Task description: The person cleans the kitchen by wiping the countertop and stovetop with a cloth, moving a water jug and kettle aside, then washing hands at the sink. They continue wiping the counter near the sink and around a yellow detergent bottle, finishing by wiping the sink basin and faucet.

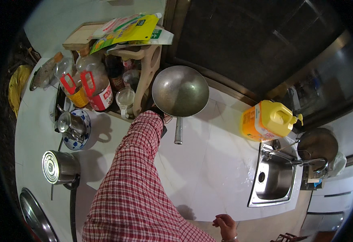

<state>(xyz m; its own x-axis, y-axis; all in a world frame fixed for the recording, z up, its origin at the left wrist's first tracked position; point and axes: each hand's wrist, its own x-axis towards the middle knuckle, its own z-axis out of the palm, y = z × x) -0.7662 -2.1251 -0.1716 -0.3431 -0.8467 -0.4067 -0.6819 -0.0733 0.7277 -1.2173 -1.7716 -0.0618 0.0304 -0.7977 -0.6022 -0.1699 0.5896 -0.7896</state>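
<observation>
A metal wok (181, 90) is at the back of the counter, its hollow side towards me and its tubular handle (178, 131) pointing my way. My left arm, in a red checked sleeve (137, 151), reaches to the wok's lower left rim. Only a sliver of my left hand (166, 119) shows there, the rest hidden by the wok and cuff, so its grip cannot be made out. A small black object (164, 132) shows beside the cuff. Low in the view, my right hand (226, 226), with a bracelet at the wrist, hangs by the counter's front edge, fingers loosely bent and holding nothing.
Left of the wok, a rack (148, 75) holds jars and bottles, with bags (131, 30) on top. Oil bottles (96, 90), a patterned plate (87, 121) and a steel pot (62, 168) stand further left. A yellow jug (267, 121) stands near the sink (274, 181).
</observation>
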